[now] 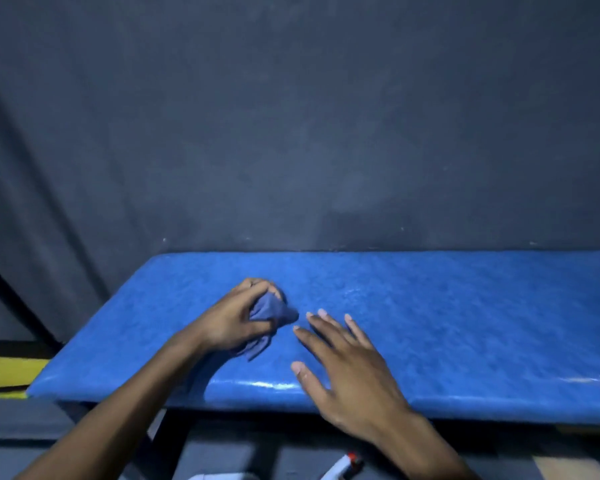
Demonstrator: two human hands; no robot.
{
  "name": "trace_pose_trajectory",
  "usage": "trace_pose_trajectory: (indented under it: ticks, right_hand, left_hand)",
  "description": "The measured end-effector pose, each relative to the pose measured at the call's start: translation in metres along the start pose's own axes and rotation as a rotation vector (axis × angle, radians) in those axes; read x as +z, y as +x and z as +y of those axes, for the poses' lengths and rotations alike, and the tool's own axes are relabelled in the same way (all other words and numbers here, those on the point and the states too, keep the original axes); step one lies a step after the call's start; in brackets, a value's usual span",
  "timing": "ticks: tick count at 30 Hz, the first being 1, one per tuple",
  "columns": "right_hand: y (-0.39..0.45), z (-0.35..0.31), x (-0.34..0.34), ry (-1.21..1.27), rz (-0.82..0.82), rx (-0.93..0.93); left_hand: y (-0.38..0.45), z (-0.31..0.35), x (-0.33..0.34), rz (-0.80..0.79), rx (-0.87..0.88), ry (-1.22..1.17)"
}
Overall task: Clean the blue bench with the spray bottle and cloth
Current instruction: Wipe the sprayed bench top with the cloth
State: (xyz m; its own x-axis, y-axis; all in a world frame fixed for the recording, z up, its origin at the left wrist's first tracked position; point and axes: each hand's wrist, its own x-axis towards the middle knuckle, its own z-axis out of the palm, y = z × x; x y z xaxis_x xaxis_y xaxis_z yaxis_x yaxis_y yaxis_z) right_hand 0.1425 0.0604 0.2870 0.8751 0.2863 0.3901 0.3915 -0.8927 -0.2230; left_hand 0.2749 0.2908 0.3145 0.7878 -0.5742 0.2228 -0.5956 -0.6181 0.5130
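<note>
A long blue bench (447, 327) with a glossy padded top runs across the view against a dark wall. My left hand (236, 320) is closed around a bunched blue-grey cloth (274, 311) and presses it on the bench top, left of centre. My right hand (347, 365) hovers flat over the bench just right of the cloth, fingers spread, holding nothing. A white spray bottle with a red nozzle tip (343, 467) peeks in at the bottom edge, below the bench front.
The dark grey wall (291, 116) rises directly behind the bench. A yellow strip (11, 372) lies on the floor at the far left, beside a black diagonal bar (11, 289). Grey floor shows below the bench front.
</note>
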Motion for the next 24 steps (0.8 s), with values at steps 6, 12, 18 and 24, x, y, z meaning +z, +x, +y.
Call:
trace_pose_trajectory:
  ticks: [6, 12, 18, 24]
  right_hand:
    - [-0.057, 0.113, -0.062, -0.175, -0.1, 0.235]
    - [-0.069, 0.129, -0.059, -0.182, -0.101, 0.243]
    - [-0.073, 0.134, -0.054, -0.157, -0.044, 0.231]
    - [-0.073, 0.133, -0.049, -0.154, -0.035, 0.225]
  left_hand:
    - [0.016, 0.014, 0.013, 0.23, -0.112, -0.129]
    - [0.113, 0.064, 0.073, 0.206, -0.169, -0.096]
    - [0.118, 0.108, 0.098, -0.003, 0.08, -0.001]
    - [0.085, 0.058, 0.061, -0.088, 0.317, 0.045]
